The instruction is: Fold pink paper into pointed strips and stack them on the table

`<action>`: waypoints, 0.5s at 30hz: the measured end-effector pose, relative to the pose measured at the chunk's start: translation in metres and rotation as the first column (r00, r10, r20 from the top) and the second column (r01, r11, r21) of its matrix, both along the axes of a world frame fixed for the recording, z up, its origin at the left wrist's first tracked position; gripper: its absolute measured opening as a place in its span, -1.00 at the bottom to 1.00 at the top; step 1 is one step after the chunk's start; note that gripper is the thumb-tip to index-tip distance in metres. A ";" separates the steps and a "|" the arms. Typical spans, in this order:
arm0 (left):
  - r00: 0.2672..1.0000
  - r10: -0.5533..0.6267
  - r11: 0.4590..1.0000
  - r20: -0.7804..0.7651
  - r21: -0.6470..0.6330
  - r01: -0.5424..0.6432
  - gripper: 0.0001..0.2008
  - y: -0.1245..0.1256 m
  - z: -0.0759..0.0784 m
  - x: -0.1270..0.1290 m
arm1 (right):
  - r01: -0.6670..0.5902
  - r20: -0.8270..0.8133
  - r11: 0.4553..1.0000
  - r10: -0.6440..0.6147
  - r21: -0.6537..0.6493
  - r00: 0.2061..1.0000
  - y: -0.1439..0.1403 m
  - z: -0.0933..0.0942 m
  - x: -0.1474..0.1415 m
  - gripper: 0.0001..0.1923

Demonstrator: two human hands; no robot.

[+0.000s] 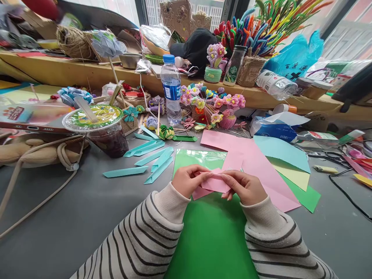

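the person's left hand (pixel 188 180) and right hand (pixel 245 186) both pinch a small folded piece of pink paper (pixel 215 183), held just above a bright green paper sheet (pixel 212 232). the fingers of each hand are closed on the paper's ends, thumbs on top; the crease itself is partly hidden between them, so its exact line seems to run along the upper edge. to fold well, the edges should probably be matched before the thumbs press outward from the middle. beyond the fingertips lie loose pink, blue and yellow paper sheets (pixel 261 155); off past the left fingers rest folded teal paper strips (pixel 151 157) and a lidded plastic drink cup (pixel 100 128).
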State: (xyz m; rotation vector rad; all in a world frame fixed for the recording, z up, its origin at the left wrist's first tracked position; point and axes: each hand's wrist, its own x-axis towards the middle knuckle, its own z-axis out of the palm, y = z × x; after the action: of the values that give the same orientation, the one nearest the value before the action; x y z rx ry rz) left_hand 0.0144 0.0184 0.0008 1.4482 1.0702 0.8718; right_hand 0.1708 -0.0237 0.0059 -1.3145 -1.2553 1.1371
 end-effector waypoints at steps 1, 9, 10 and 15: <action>1.000 0.001 1.000 0.005 -0.026 0.000 -0.77 0.000 0.000 0.000 | -0.002 0.007 1.000 0.002 0.005 1.000 0.000 0.000 0.000 -0.75; 0.998 0.047 0.984 0.052 -0.174 -0.038 -0.74 0.000 0.003 0.001 | -0.011 0.019 1.000 0.011 0.012 1.000 -0.001 0.002 0.001 -0.77; 0.997 0.063 0.982 0.054 -0.183 -0.052 -0.74 0.000 0.004 0.001 | -0.011 0.024 1.000 0.010 0.013 1.000 -0.001 0.002 0.001 -0.77; 0.990 0.133 0.970 0.054 -0.214 -0.119 -0.75 -0.001 0.008 0.003 | 0.000 0.069 1.000 -0.002 0.023 0.998 -0.001 0.001 0.002 -0.77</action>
State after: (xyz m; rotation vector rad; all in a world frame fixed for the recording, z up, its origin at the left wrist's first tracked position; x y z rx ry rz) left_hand 0.0176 0.0170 0.0091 1.1773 1.1756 0.8634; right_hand 0.1723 -0.0246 0.0074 -1.3467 -1.3139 1.0811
